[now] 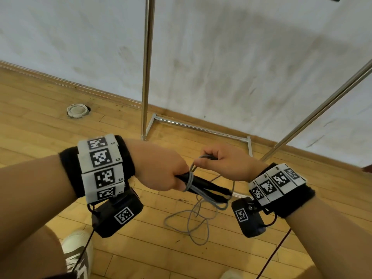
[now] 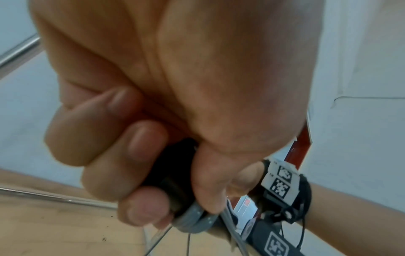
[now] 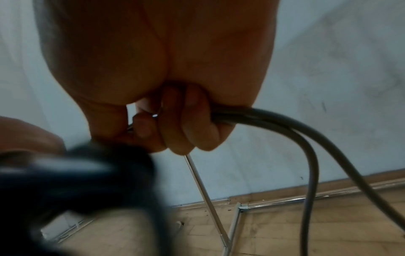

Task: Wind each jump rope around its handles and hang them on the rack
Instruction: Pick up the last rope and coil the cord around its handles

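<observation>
White scuffed wall [image 1: 241, 57] fills upper half of head view, wood skirting along its base, light wood plank floor [image 1: 50, 117] below. Chrome rack [image 1: 146, 67]: one upright pole centre-top, its base rail running right along the wall foot, a second pole slanting in from the right edge. Round white floor fitting [image 1: 77, 110] left of the pole base, well apart from the hands.

Left hand [image 1: 159, 168] centre of frame, fingers curled tight round the black handles [image 1: 205, 185], both held together as one bundle pointing lower right. Left wrist view: thumb and fingers wrapped on the black handle end, grey turns right under the fingertips. Right hand [image 1: 225, 162] just right of it, thumb and fingers pinching the grey rope [image 1: 198, 200]; right wrist view shows two grey strands leaving the fist and curving down right.

Rope: thin, grey, smooth. A few turns sit round the handles next to the left hand's knuckles; a short loop runs up to the right hand; the remainder hangs off the handles and lies in loose tangled loops on the floor at lower centre.

Open floor left and in front of the hands; rack base rail close behind them; slanted pole near the right wrist. Shoe [image 1: 77, 252] at lower left edge.
</observation>
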{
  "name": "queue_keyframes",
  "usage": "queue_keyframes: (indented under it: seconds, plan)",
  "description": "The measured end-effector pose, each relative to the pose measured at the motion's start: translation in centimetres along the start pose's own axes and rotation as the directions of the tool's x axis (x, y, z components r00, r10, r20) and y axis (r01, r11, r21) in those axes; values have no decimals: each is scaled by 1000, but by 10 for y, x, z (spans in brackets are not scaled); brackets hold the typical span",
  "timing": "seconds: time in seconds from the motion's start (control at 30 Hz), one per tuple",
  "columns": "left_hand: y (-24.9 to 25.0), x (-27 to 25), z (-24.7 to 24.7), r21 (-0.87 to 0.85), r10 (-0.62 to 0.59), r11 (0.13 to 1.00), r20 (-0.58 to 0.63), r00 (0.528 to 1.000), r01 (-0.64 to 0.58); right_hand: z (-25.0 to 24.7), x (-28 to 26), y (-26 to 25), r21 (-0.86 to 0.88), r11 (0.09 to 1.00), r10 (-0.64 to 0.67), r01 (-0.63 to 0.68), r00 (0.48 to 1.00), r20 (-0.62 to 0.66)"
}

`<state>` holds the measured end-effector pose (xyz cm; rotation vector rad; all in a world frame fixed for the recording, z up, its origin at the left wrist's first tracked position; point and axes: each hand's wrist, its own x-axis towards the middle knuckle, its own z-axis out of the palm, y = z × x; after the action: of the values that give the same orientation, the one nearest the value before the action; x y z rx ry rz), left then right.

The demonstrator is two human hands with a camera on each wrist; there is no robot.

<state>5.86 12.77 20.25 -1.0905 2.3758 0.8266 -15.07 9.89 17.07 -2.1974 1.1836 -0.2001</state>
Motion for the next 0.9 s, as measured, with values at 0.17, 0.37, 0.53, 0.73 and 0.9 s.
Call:
queue_keyframes:
  seconds: [0.17, 0.37, 0.53, 0.73, 0.9]
  plan:
    - [-6, 12, -2, 62, -87, 994, -60, 994, 91, 0, 2, -15, 28, 999, 22, -19, 994, -111]
    - [-17, 21, -2, 1, -131, 991, -183, 974, 133, -3, 1, -25, 180, 983, 71, -25, 965, -253]
    - [-28, 22, -11, -102, -138, 989, -338, 931, 109, -1, -2, -26, 374, 927, 137, -22, 949, -285]
    - [-33, 23, -15, -307, -118, 950, -528, 841, -60, 7, -7, -25, 457, 882, 105, 113, 899, -424]
    - [-28, 19, -18, -399, -80, 892, -604, 793, -214, 9, -12, -18, 537, 828, 107, 160, 896, -431]
